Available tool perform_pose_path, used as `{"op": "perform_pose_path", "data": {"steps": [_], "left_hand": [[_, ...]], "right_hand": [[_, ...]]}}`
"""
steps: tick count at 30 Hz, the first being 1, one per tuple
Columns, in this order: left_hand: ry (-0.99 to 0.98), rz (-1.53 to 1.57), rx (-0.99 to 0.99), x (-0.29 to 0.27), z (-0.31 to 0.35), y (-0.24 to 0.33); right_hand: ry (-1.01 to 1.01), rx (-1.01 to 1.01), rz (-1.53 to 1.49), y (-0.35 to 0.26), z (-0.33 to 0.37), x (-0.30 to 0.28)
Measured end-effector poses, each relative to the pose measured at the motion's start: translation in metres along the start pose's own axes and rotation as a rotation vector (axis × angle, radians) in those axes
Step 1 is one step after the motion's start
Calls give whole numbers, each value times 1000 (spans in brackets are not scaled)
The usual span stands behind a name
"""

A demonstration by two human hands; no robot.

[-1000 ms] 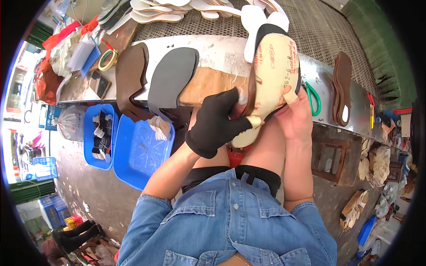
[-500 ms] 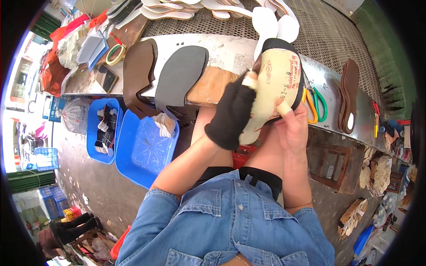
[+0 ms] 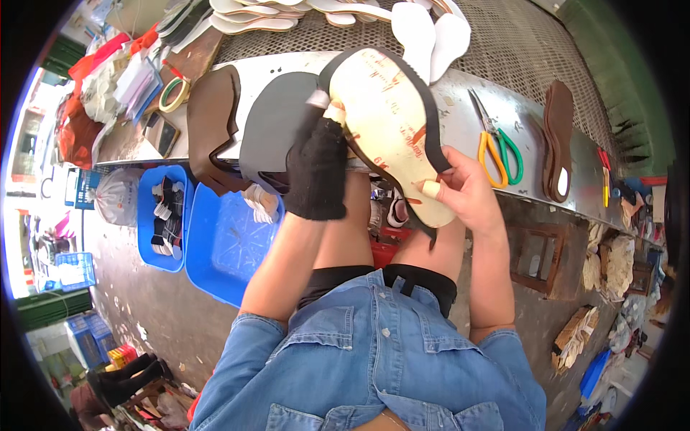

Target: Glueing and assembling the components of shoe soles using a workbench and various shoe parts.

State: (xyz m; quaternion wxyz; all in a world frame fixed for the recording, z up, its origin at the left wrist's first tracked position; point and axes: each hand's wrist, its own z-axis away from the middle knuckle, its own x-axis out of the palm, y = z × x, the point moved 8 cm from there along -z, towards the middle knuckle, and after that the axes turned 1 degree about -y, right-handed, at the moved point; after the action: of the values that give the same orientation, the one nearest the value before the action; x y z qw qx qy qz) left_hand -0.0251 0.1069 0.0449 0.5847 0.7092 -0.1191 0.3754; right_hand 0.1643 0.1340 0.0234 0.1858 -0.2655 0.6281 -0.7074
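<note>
A cream shoe insole (image 3: 384, 108) with red print is held up over the bench edge in front of me. Black strip material (image 3: 431, 129) runs along its sides, and a loose end hangs below the heel. My left hand (image 3: 316, 161), in a black fingerless glove with tape on the thumb, grips the insole's left edge near the forepart. At the narrower heel end, my right hand (image 3: 471, 190), bare with a taped thumb, pinches the insole and its black edge. The fingers beneath are partly hidden.
Grey sole sheets (image 3: 269, 122) and brown sheets (image 3: 208, 136) lie on the bench at left. Scissors (image 3: 499, 147) with yellow and green handles and brown insoles (image 3: 557, 140) lie at right. White insoles (image 3: 417, 32) sit behind on mesh. Blue bins (image 3: 233, 248) stand below left.
The insole has tilted, its forepart swinging left and its heel toward the lower right. My left hand has moved left. The black strip now shows along both sides, and the scissors are uncovered.
</note>
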Motion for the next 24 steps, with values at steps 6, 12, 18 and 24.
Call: {"op": "perform_pose_path", "data": {"steps": [6, 12, 18, 24], "left_hand": [[-616, -1509, 750, 104, 52, 49], [-552, -1203, -237, 32, 19, -9], [-301, -542, -191, 36, 27, -4], [-295, -802, -168, 33, 34, 4]], "right_hand": [[-329, 60, 918, -61, -12, 6], [376, -686, 832, -160, 16, 6], [368, -274, 234, -49, 22, 8], [384, -382, 508, -79, 8, 25]]}}
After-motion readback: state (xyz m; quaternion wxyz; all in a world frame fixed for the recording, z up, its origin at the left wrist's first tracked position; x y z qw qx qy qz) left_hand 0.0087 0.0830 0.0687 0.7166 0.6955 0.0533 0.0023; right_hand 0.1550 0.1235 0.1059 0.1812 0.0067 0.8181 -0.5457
